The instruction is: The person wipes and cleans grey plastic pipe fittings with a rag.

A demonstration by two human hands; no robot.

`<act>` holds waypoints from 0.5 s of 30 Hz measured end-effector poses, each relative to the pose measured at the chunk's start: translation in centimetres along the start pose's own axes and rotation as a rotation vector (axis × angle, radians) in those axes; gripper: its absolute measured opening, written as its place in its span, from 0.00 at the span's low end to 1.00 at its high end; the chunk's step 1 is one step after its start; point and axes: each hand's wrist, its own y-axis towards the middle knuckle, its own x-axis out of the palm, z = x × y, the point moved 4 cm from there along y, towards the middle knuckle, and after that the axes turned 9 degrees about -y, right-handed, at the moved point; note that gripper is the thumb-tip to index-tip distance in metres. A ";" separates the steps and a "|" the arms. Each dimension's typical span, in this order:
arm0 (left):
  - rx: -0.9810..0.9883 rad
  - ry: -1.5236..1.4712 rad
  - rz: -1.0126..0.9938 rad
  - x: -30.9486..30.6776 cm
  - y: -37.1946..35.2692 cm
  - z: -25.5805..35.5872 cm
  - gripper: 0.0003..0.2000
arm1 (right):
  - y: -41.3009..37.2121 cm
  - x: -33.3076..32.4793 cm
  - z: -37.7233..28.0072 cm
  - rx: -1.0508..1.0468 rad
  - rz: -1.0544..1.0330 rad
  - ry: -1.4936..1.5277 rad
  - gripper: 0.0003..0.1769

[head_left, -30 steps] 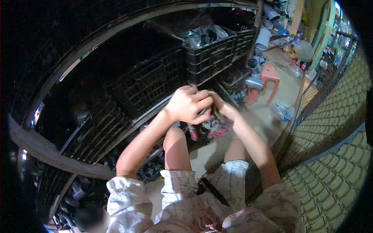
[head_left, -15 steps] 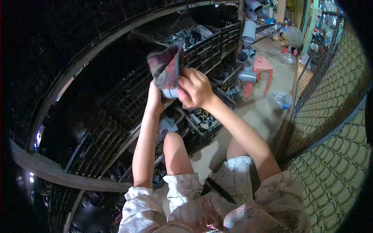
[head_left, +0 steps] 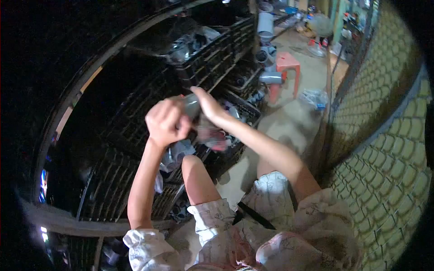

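Observation:
Between my two hands is a grey, pipe-like piece, blurred by motion. My left hand has its fingers curled round the near left side of the piece. My right hand is on its right side, with fingers pointing up and partly hidden. A crumpled dark and red cloth hangs below my right hand, and its upper end is hard to make out.
Black plastic crates stand on the rack at left and ahead. A red stool, a grey pipe and a clear plastic bag are on the floor side. Wire mesh runs along the right.
The cloth has dropped from above my hands to below my right hand, and the grey piece now shows. Both hands have shifted, my left hand to the left. The view has turned slightly right.

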 end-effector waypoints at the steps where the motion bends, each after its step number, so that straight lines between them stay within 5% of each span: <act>1: -0.171 -0.060 0.068 0.2 -0.3 -0.7 0.09 | 0.1 0.0 -0.4 0.023 0.001 -0.042 0.21; 3: -0.832 -0.388 0.276 1.3 -2.0 -2.9 0.10 | -1.9 -0.4 -4.1 -0.256 0.165 -0.251 0.21; 4: -0.813 -0.546 0.323 1.6 -1.6 -3.6 0.15 | -2.6 -0.1 -5.2 -0.425 0.219 -0.302 0.20; 5: -1.383 -0.930 0.418 3.0 -3.6 -4.0 0.17 | -3.4 0.3 -6.4 -0.720 0.363 -0.356 0.17; 7: -1.546 -1.202 0.466 4.6 -5.3 -4.0 0.21 | -4.6 1.0 -8.2 -1.229 0.358 -0.708 0.15; 8: -1.514 -1.309 0.448 4.5 -6.2 -2.6 0.25 | -5.6 1.4 -8.2 -1.282 0.148 -0.885 0.14; 9: -1.056 -1.395 0.469 5.1 -9.8 -3.8 0.25 | -6.0 1.7 -8.0 -1.398 -0.028 -0.903 0.15; 10: -0.928 -1.323 0.407 4.5 -9.4 -2.8 0.23 | -6.2 1.4 -8.0 -1.504 -0.034 -0.869 0.15; 12: -1.033 -1.358 0.408 4.8 -8.7 -2.5 0.19 | -6.4 0.5 -8.1 -1.580 -0.021 -0.811 0.14; 15: -1.179 -1.094 0.463 4.8 -8.4 -3.2 0.18 | -4.4 -0.3 -6.3 -1.143 0.118 -0.618 0.13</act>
